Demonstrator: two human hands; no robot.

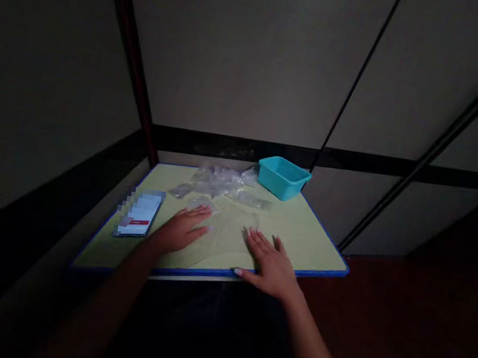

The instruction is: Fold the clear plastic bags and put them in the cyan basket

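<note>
Flat on a clear plastic bag (226,232) lies my right hand (272,265), fingers stretched out, near the front edge of the small table. My left hand (181,230) rests open on the bag's left side, its fingertips close to a crumpled piece of clear plastic (202,203). The bag is see-through and its outline is faint on the pale tabletop (311,241). Beyond both hands sits a loose heap of crumpled clear plastic bags (220,182). Neither hand grips anything.
A turquoise plastic basket (282,179) stands at the table's back right corner. On the left lies a phone (140,214) with its screen lit. Blue edging (319,273) runs round the table. Panelled walls (252,52) rise behind and to the left.
</note>
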